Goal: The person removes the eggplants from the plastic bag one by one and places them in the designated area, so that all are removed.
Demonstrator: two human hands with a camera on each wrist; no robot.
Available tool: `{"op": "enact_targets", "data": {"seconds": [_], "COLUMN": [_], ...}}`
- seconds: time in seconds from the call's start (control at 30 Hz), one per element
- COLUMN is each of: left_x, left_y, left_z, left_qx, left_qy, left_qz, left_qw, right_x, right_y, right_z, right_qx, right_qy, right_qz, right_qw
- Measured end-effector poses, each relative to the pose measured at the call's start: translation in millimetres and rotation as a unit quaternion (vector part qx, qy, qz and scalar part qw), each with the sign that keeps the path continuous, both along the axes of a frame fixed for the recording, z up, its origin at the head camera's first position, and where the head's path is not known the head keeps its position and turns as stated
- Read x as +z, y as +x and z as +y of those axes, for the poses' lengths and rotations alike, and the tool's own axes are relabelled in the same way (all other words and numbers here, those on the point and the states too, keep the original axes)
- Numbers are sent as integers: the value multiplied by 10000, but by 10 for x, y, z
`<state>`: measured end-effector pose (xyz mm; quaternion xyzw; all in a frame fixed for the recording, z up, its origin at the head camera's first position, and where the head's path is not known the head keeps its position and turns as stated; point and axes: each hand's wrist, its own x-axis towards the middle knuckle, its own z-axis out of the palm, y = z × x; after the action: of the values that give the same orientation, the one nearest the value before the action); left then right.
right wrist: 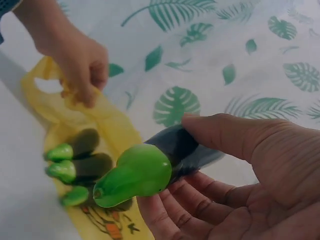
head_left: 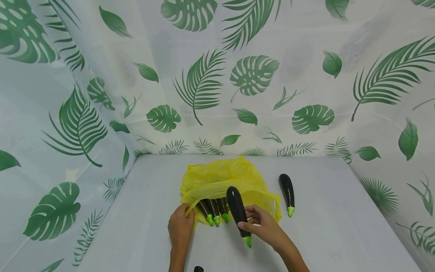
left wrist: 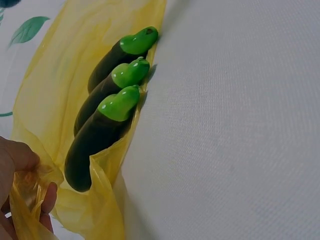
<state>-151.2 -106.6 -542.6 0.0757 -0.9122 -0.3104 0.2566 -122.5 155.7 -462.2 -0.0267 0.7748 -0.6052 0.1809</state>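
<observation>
A yellow plastic bag lies on the table with its mouth toward me. Three dark eggplants with green stem ends rest side by side in the mouth. My left hand pinches the bag's left edge, also seen from the side in the left wrist view, where the film bunches between thumb and fingers. In my right hand is another eggplant, held between thumb and fingers near its green end, tilted in front of the bag's opening. Its far end overlaps the bag in the head view.
One more eggplant lies on the white table right of the bag. A dark rounded end of something shows at the bottom edge. Leaf-printed sheeting rises behind the table and at both sides.
</observation>
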Motion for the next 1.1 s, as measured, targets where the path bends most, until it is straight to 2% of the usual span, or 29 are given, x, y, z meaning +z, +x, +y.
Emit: {"op": "enact_targets", "data": {"seconds": [0.27,0.5,0.67,0.83,1.1], "left_x": [-6,-22,-28,-30,-32], "left_y": [0,16,1,10,22], "left_z": [-6,-9,-13,-18,-15], "left_qx": [33,81,82,55,30], "left_qy": [-26,22,-46,-42,-2], "left_qz": [54,34,165,200,200], "left_qw": [10000,10000,9998,9998,9998], "right_x": [147,172,162,41,-345], "right_y": [-8,19,-6,-55,-164], "right_z": [270,540,765,981,1315], "right_qx": [-1013,-1490,-1883,-2400,-2810], "right_qy": [233,418,914,1053,1306], "right_qz": [237,289,320,195,-24], "right_qw": [9943,9875,9773,9648,9508]}}
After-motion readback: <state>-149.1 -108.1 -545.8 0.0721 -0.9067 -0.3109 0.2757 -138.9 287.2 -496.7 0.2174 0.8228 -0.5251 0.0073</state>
